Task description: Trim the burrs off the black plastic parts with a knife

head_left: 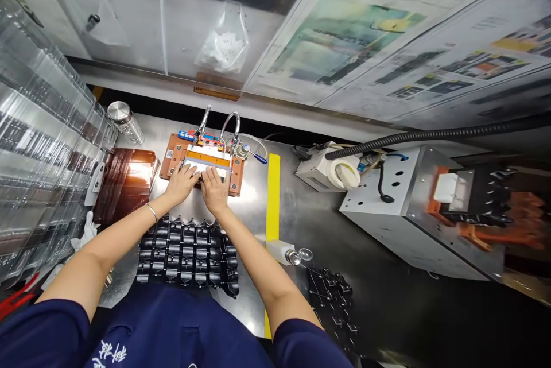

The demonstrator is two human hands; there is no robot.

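Both my hands rest side by side on the front of a brown fixture board (170,155) with round holes. My left hand (184,181) lies with fingers stretched forward on the near edge of a white block (202,151). Beside it, my right hand (214,187) has its fingers extended over the same edge. An orange strip (209,159) runs across the block just beyond my fingertips. Two bent metal hoses and a blue-handled valve (258,157) sit at the fixture's back. What lies under my fingers is hidden.
Rows of black plastic parts (181,250) lie between my forearms, with more black parts (333,299) at right. A brown film stack (127,178) and a glass bottle (125,122) stand left. Yellow tape (272,196) crosses the metal table. A grey machine (383,201) stands right.
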